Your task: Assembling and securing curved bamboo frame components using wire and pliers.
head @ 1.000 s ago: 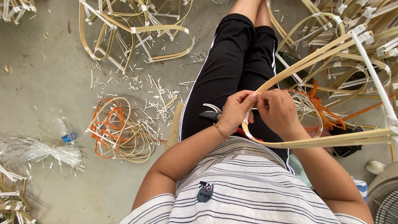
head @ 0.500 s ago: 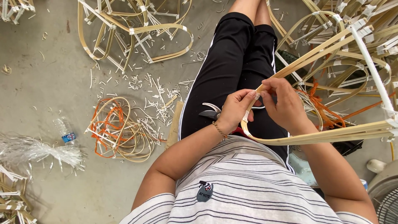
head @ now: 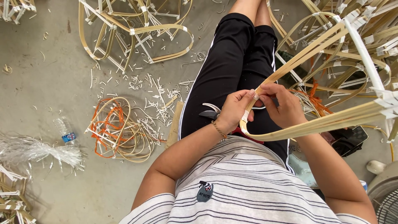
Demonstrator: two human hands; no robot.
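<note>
- Bamboo strip frame point(head: 315, 124): a long bent loop of pale flat strips, held over the person's lap, its curved end tucked right between both hands, the two legs running off to the right edge where white tape wraps bind them.
- Left hand point(head: 234, 110): fingers curled shut around the bend of the frame, thumb and forefinger pinching a bit of white tape point(head: 246, 116) on the strip. Gold bracelet point(head: 219, 130) on the wrist.
- Right hand point(head: 284, 105): also closed on the upper strip, fingertips touching the left hand's fingertips, so the hands are basically together on the same spot.
- Scissors point(head: 209, 112): dark-handled, lying on the thigh just beside the left hand, partly hidden by it.
- Closest to the camera is the striped shirt point(head: 248, 186), then black trousers point(head: 232, 70) with legs stretched out away from the viewer.
- Phone point(head: 352, 139): dark, on the floor at the right, just under the lower leg of the frame.
- Fan point(head: 385, 199): grille corner showing bottom right.
- Floor point(head: 45, 79): grey concrete, littered with white offcuts point(head: 153, 95) beside the left leg.
- Coil of thin strips with orange cord point(head: 118, 130) sits left of the lap; a plastic bottle point(head: 64, 130) and a bundle of clear plastic string point(head: 37, 151) lie further left.
- Farther out: finished bamboo frames point(head: 132, 33) top left, and a big stack of them point(head: 356, 49) top right.
</note>
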